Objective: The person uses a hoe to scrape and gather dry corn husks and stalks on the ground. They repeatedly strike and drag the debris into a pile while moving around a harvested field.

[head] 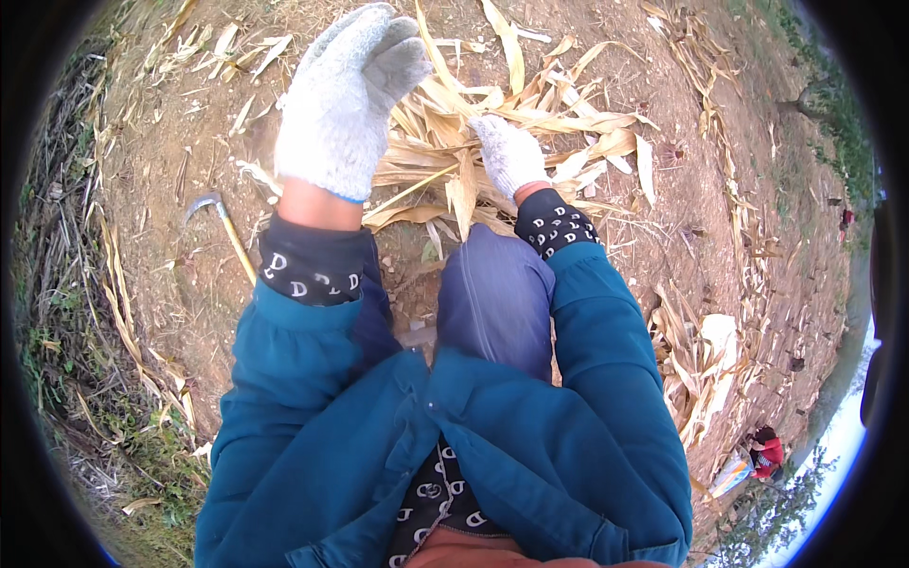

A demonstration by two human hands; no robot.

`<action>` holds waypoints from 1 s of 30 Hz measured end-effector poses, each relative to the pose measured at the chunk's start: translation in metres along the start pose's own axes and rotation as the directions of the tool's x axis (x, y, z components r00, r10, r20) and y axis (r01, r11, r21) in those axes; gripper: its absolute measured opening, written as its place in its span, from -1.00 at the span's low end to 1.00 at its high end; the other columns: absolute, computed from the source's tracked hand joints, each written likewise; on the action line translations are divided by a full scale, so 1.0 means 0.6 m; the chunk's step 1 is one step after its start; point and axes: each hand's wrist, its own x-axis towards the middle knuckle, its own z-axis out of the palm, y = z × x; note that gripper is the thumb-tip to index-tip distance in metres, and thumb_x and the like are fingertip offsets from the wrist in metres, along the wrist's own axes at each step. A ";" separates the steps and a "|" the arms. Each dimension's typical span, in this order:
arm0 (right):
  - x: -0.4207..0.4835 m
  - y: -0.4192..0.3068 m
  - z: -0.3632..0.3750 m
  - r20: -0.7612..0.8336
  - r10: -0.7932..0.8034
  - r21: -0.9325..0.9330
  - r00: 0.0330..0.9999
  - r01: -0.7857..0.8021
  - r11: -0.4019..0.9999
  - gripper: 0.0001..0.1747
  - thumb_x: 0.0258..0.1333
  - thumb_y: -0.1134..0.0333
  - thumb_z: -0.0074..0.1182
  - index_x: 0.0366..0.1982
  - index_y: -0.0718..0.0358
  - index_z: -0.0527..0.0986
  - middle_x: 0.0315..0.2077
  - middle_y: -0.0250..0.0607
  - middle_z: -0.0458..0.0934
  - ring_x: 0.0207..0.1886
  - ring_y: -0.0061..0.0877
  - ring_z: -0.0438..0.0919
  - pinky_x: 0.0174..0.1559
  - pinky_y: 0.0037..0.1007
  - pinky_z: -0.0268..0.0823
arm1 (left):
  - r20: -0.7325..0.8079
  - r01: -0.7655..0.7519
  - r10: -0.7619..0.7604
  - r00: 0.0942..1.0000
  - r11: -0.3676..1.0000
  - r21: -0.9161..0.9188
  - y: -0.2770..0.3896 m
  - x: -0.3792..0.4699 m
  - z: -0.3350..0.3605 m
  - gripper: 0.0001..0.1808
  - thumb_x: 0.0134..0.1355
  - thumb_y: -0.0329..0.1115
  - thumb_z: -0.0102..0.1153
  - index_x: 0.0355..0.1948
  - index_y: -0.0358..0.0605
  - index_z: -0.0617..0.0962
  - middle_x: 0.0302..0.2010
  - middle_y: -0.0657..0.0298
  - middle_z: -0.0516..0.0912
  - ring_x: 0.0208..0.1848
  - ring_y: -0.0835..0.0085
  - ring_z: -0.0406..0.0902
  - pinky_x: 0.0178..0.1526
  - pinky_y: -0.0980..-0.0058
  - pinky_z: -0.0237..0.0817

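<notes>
My left hand [348, 106], in a pale knitted work glove, is raised at the left end of a heap of dry corn leaves and stalks [433, 170]. Its fingers are apart from the thumb, and nothing shows in its grasp. My right hand [510, 155], gloved alike, is low over the heap's right side. Its fingertips pinch dry corn leaves, among them a long yellow leaf strip [442, 60] that runs up past the left hand. The heap lies just beyond my bent knee [490, 291].
A sickle [231, 231] with a curved blade lies on the bare soil to the left. More dry husks [696, 369] lie at the right. Dead stalks and weeds [64, 284] border the far left. A person in red [767, 453] is in the distance, lower right.
</notes>
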 end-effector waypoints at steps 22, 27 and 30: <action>0.058 0.013 -0.084 -0.003 0.396 0.144 0.918 -0.392 0.909 -0.55 0.48 -0.01 -0.07 -0.10 0.20 0.62 -0.17 0.10 0.71 -0.08 0.00 0.68 0.00 -0.09 0.51 | -0.174 -0.069 0.038 0.984 0.982 -0.176 0.075 -0.031 0.023 -0.81 0.48 -0.23 0.16 -0.08 -0.10 0.67 -0.23 0.25 0.78 -0.20 0.37 0.73 -0.09 0.34 0.60; 0.104 -0.001 -0.029 0.488 0.483 -0.323 0.727 -0.364 0.874 -0.13 0.32 -0.34 0.00 0.40 0.14 0.39 0.06 0.00 0.70 0.12 -0.08 0.68 0.14 -0.08 0.48 | -0.174 -0.026 -0.015 0.985 0.972 -0.233 0.085 -0.031 0.028 -0.81 0.49 -0.26 0.15 -0.05 -0.12 0.66 -0.23 0.24 0.79 -0.19 0.36 0.74 -0.07 0.33 0.61; 0.100 -0.010 0.023 0.457 0.421 -0.363 0.784 -0.268 0.892 0.19 0.14 -0.51 0.07 0.56 0.12 0.14 0.31 0.00 0.51 0.32 -0.11 0.52 0.30 -0.08 0.35 | -0.181 -0.025 -0.012 0.983 0.979 -0.202 0.087 -0.034 0.026 -0.81 0.49 -0.26 0.15 -0.05 -0.13 0.66 -0.21 0.22 0.79 -0.19 0.34 0.75 -0.05 0.31 0.62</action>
